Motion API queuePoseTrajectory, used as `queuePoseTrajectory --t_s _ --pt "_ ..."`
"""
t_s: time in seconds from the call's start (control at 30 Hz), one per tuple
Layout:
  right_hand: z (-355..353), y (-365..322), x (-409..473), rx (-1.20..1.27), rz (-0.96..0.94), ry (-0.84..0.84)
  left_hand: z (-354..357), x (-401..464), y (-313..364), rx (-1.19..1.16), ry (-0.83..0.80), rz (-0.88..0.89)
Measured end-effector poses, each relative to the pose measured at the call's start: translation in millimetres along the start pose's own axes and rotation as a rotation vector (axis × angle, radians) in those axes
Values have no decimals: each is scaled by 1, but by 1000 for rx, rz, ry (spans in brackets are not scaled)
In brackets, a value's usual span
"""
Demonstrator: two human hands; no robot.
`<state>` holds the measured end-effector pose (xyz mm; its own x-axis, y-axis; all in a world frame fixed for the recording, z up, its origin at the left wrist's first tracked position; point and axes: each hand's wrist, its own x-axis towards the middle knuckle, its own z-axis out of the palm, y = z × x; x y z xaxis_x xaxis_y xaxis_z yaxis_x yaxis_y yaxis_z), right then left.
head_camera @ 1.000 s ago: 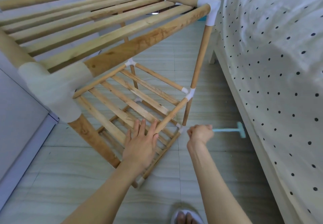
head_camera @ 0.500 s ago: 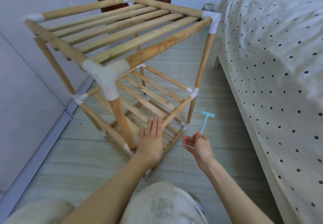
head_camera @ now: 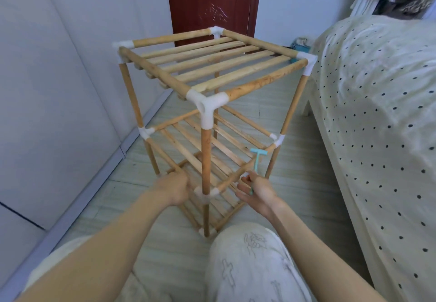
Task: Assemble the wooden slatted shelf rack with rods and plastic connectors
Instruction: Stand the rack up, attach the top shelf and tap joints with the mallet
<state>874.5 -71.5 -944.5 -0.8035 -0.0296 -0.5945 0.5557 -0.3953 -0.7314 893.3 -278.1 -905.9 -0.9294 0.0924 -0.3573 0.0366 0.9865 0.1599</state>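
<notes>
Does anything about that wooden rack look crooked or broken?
Nothing stands out. The rack stands upright, slats even, white connectors seated. The left hand grips a side rod; the right hand holds a small blue tool.

Pale, wood-grained tiled floor [head_camera: 295,183], running from the dark red door [head_camera: 213,2] forward to the near edge of view. Standing upright on it, in front of that door: wooden slatted rack [head_camera: 212,65], four posts down on the tiles. To the rack's right, bed [head_camera: 377,113] under a dotted cover, one white leg [head_camera: 306,110] planted on the floor.
</notes>
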Motion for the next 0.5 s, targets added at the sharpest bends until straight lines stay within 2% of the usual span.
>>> queuePoseTrajectory --t_s 0.07,0.2,0.4,0.5 --pt "12 -1 0 10 21 -21 4 3 -7 42 13 -23" --pt "28 -2 4 54 13 16 30 13 -2 165 -137 33" --pt "31 -14 24 195 -53 76 45 37 11 213 -5 7" --pt "23 -32 34 252 -71 46 47 50 31 270 102 27"
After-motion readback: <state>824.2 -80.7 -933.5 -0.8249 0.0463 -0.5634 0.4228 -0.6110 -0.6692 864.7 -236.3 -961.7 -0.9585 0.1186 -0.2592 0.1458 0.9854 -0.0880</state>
